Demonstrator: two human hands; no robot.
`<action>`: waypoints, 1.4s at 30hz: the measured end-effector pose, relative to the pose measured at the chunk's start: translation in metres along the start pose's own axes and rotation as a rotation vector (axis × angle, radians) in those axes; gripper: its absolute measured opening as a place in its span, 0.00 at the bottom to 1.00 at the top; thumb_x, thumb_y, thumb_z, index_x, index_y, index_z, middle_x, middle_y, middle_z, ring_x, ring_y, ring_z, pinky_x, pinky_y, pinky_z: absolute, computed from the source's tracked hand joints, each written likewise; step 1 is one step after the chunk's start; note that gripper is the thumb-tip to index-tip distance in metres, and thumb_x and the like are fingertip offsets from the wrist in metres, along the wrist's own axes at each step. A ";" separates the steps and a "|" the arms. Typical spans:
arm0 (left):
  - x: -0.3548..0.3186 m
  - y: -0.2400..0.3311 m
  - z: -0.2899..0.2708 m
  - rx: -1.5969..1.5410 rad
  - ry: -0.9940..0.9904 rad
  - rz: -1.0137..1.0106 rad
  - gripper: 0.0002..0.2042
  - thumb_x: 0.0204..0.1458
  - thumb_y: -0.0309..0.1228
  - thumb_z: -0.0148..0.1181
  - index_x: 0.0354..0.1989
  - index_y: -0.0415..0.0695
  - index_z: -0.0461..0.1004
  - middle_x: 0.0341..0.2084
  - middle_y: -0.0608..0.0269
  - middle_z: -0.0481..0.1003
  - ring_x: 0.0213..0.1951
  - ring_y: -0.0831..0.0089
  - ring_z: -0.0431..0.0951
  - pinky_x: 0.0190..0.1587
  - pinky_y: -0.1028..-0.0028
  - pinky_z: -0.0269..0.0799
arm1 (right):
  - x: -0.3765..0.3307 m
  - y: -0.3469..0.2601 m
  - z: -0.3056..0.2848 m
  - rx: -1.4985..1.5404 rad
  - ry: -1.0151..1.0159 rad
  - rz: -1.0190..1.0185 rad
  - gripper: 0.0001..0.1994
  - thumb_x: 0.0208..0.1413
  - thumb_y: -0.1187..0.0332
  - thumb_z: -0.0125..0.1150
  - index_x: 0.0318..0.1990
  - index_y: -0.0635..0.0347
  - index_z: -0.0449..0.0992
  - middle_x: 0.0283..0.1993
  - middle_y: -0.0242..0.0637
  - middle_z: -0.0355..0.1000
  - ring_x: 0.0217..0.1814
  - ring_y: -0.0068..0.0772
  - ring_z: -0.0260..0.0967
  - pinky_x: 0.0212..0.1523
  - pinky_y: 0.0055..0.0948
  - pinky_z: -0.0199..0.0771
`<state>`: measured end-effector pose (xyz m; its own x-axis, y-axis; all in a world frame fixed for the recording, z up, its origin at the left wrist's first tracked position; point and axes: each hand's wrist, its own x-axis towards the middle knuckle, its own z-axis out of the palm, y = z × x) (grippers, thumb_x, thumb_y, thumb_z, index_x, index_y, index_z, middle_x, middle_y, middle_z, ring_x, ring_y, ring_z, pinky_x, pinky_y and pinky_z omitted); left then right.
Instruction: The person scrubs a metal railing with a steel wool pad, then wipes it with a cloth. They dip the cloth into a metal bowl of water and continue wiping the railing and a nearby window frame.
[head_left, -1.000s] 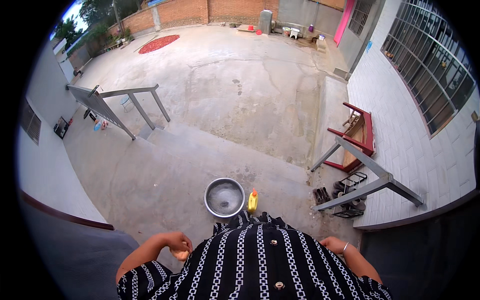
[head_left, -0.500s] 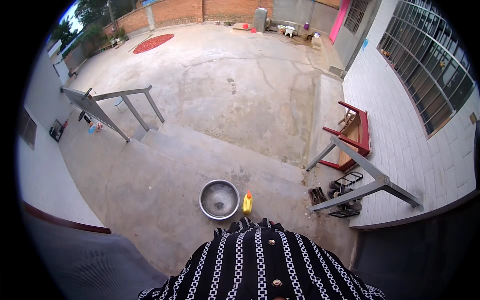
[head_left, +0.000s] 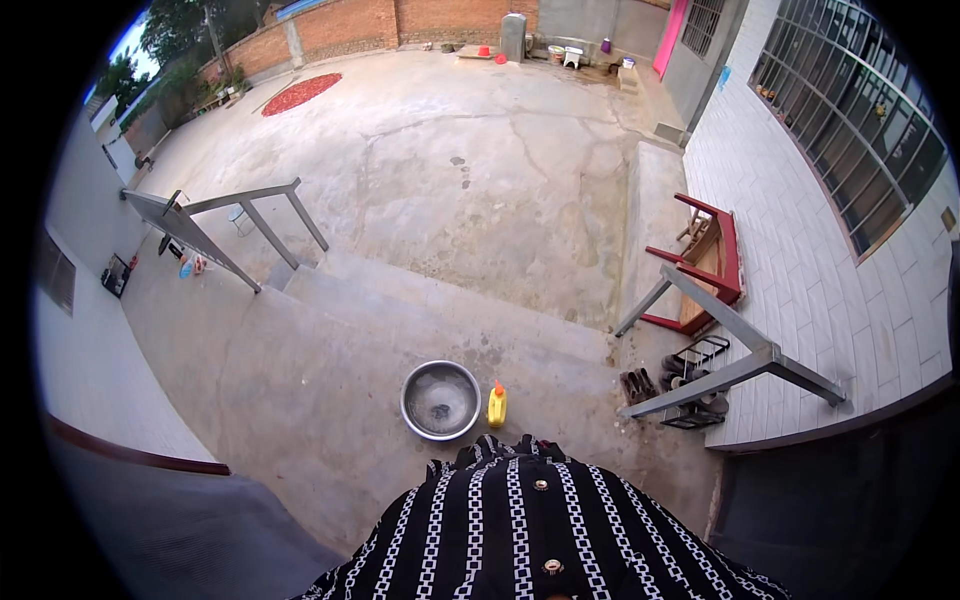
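Neither of my hands shows; my black and white patterned garment [head_left: 518, 530] fills the lower middle of the view. On the concrete just in front of it stands a round metal basin [head_left: 440, 432], with what looks like some water in the bottom. Right beside the basin, a little apart from it, a yellow jug [head_left: 497, 409] with an orange cap stands upright.
A step edge crosses the concrete ahead. Grey metal railings stand at left [head_left: 225, 235] and right [head_left: 720, 385]. Near the right one are a shoe rack [head_left: 697, 395] and a red table on its side [head_left: 722, 255]. Red produce [head_left: 301, 95] lies spread far off.
The view has tilted and shifted slightly. The basin and the yellow jug stay in their places on the ground, and no hand has come into view.
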<state>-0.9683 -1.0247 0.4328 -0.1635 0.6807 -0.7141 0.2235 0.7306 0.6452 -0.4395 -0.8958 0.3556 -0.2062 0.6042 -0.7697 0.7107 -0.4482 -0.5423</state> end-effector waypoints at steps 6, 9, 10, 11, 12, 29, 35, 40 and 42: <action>0.005 -0.008 0.004 0.002 0.003 -0.026 0.08 0.49 0.31 0.56 0.33 0.41 0.78 0.28 0.62 0.76 0.32 0.75 0.73 0.35 0.74 0.67 | 0.005 0.000 -0.001 0.007 0.005 0.002 0.12 0.53 0.62 0.59 0.40 0.60 0.79 0.35 0.34 0.77 0.39 0.25 0.72 0.46 0.28 0.70; 0.005 -0.013 0.005 0.001 0.006 -0.039 0.09 0.49 0.32 0.56 0.33 0.41 0.78 0.29 0.62 0.76 0.32 0.75 0.73 0.36 0.74 0.67 | 0.007 0.000 0.001 0.011 0.007 0.004 0.13 0.53 0.61 0.60 0.40 0.60 0.79 0.36 0.35 0.77 0.39 0.26 0.72 0.46 0.28 0.70; 0.004 -0.016 0.006 -0.002 0.007 -0.045 0.09 0.49 0.32 0.56 0.33 0.42 0.78 0.29 0.62 0.76 0.32 0.75 0.73 0.36 0.74 0.67 | 0.007 0.000 0.002 0.011 0.005 0.004 0.13 0.53 0.61 0.60 0.40 0.60 0.79 0.36 0.35 0.77 0.39 0.26 0.72 0.46 0.28 0.70; 0.004 -0.018 0.006 -0.002 0.008 -0.049 0.09 0.49 0.32 0.55 0.34 0.42 0.78 0.29 0.62 0.76 0.33 0.74 0.73 0.37 0.74 0.67 | 0.007 0.000 0.003 0.014 0.006 0.004 0.13 0.53 0.61 0.60 0.40 0.60 0.79 0.36 0.35 0.77 0.39 0.26 0.72 0.46 0.28 0.70; 0.005 -0.018 0.006 -0.001 0.008 -0.050 0.10 0.49 0.33 0.55 0.34 0.42 0.78 0.30 0.62 0.76 0.33 0.74 0.74 0.37 0.74 0.67 | 0.008 -0.002 0.002 0.012 0.011 0.003 0.13 0.53 0.61 0.60 0.40 0.60 0.79 0.36 0.35 0.77 0.39 0.26 0.72 0.46 0.28 0.70; -0.003 -0.053 0.006 -0.008 0.018 -0.137 0.13 0.51 0.36 0.53 0.37 0.43 0.79 0.33 0.62 0.77 0.36 0.73 0.74 0.41 0.73 0.68 | 0.010 -0.004 0.007 0.037 0.033 0.001 0.14 0.52 0.59 0.60 0.40 0.59 0.79 0.37 0.37 0.78 0.40 0.29 0.73 0.47 0.30 0.70; -0.009 -0.070 0.006 -0.003 0.027 -0.180 0.14 0.52 0.38 0.52 0.38 0.43 0.79 0.34 0.62 0.77 0.37 0.73 0.74 0.43 0.72 0.68 | -0.008 0.019 0.016 0.079 0.045 0.034 0.15 0.52 0.59 0.60 0.41 0.59 0.79 0.38 0.37 0.78 0.40 0.31 0.73 0.47 0.31 0.70; -0.013 -0.078 0.004 0.013 0.017 -0.181 0.15 0.52 0.39 0.51 0.39 0.43 0.79 0.35 0.62 0.78 0.38 0.72 0.74 0.44 0.72 0.68 | -0.038 0.062 0.035 0.144 0.060 0.131 0.15 0.52 0.58 0.60 0.41 0.59 0.78 0.38 0.38 0.78 0.41 0.32 0.74 0.48 0.32 0.70; -0.014 -0.078 0.001 0.034 0.005 -0.183 0.15 0.52 0.39 0.51 0.40 0.43 0.79 0.35 0.62 0.78 0.39 0.72 0.75 0.44 0.72 0.68 | -0.053 0.085 0.051 0.180 0.053 0.180 0.15 0.51 0.58 0.60 0.41 0.59 0.78 0.38 0.38 0.78 0.41 0.32 0.74 0.48 0.32 0.70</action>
<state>-0.9830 -1.0911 0.3919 -0.2089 0.5368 -0.8174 0.2216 0.8401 0.4951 -0.4028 -0.9992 0.3332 -0.0482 0.5358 -0.8430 0.6004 -0.6589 -0.4531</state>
